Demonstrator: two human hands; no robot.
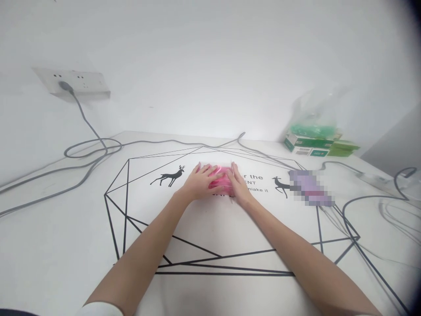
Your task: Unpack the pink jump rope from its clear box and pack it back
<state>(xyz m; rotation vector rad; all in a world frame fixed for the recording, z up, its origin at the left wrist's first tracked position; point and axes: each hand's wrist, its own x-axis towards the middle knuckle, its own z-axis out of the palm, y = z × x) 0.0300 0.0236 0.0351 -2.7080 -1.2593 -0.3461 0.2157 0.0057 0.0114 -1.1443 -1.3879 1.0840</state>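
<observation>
A shiny, see-through pink thing (226, 186) lies on the white printed tabletop, mostly covered by my hands; its exact kind cannot be made out. My left hand (201, 182) rests over its left part, palm down, with the fingers spread and stretched across it. At its right edge is my right hand (239, 186), touching it with outstretched fingers along the side and the thumb side over the top. Part of the black print under and beside the hands is hidden.
Grey cables (158, 141) run along the back, one plugged into a wall socket panel (88, 83). Green and white boxes (307, 142) with a clear plastic bag stand at the back right. A pixelated purple item (307, 184) lies to the right, among more cords.
</observation>
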